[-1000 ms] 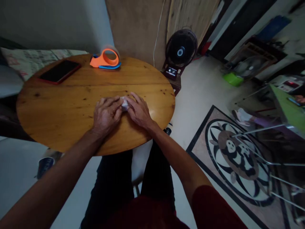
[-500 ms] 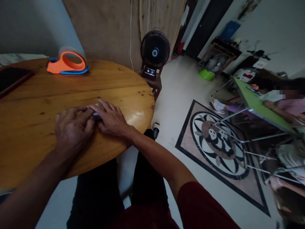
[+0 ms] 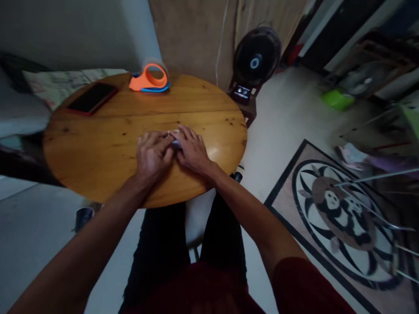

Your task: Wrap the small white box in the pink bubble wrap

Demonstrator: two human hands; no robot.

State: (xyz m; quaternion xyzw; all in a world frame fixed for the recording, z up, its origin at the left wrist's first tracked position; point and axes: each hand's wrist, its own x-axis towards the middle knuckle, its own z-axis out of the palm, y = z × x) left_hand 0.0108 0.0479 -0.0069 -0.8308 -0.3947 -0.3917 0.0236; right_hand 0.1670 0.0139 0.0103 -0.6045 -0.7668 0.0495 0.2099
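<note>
On the oval wooden table [image 3: 98,157], my left hand [image 3: 153,155] and my right hand [image 3: 191,150] meet near the middle. Between their fingers shows a small pale item [image 3: 176,143], too covered to name. The fingers of my left hand are bent and pressed around its left side. My right hand lies over its right side, thumb tucked low and fingers together. Both palms face down, close to the tabletop.
Behind my hands stand an orange and blue tape dispenser [image 3: 149,80] and, farther left, a dark phone with a red edge [image 3: 93,98]. A black fan [image 3: 255,61] is beyond the table's right end, with a lit screen [image 3: 242,92] below it.
The view has swung left, so the table and hands sit farther right in the picture and more of the table's left side shows. The hands keep nearly the same pose.
</note>
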